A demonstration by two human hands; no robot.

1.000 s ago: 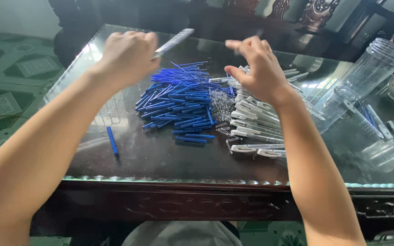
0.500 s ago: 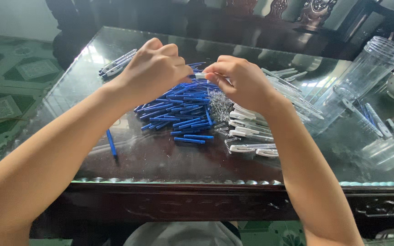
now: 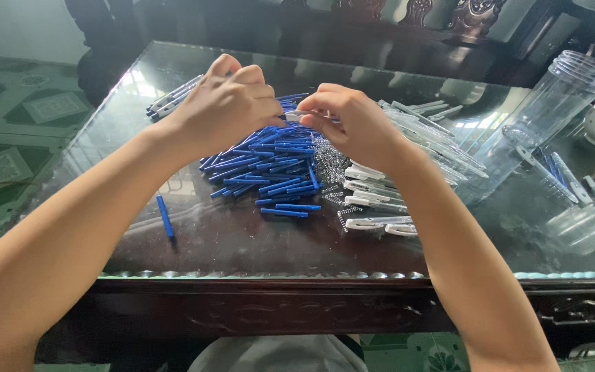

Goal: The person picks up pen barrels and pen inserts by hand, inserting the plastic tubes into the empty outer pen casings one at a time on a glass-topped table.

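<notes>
Both hands meet over the blue pen parts pile (image 3: 270, 162). Left hand (image 3: 225, 107) and right hand (image 3: 352, 124) pinch a slim pen piece (image 3: 297, 116) between fingertips, above table centre. White pen parts (image 3: 373, 196) at 3 o'clock of pile; stray blue piece (image 3: 165, 217) at 8; clear jar (image 3: 545, 120) far 3.

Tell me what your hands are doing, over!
Left hand and right hand pinch one pen part together. Blue pieces pile right beneath. Clear jar off to the side, nothing blocking.
</notes>
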